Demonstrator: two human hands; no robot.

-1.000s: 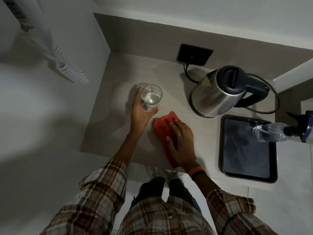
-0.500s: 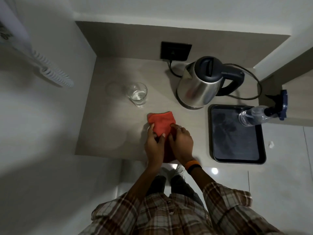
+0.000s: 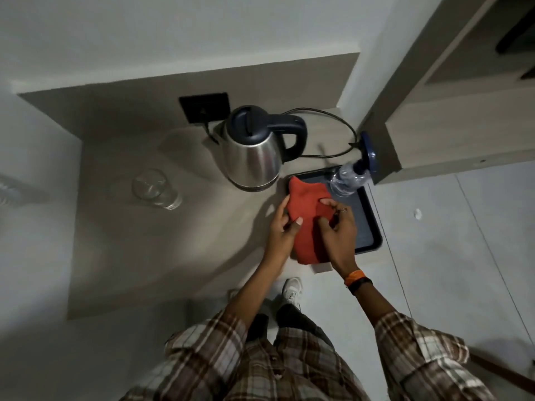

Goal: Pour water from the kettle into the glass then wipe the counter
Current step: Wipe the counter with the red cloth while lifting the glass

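My left hand (image 3: 282, 227) & right hand (image 3: 337, 227) both pinch the folded red cloth (image 3: 307, 224) above the beige worktop (image 3: 173, 241) edge, by the black tray (image 3: 367, 227); I'd flatten it w/ one palm, then wipe clear of the filled clear glass (image 3: 156, 189) & steel kettle (image 3: 254, 151).

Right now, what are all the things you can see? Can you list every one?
kettle: one, silver with dark lid and handle, back of the counter
glass: one, clear, left part of the counter
cloth: one, red, held over the counter edge and tray
tray: one, dark, right of the kettle
spray bottle: one, clear with blue top, on the tray's far corner
wall socket: one, black, behind the kettle
left hand: gripping the cloth
right hand: gripping the cloth
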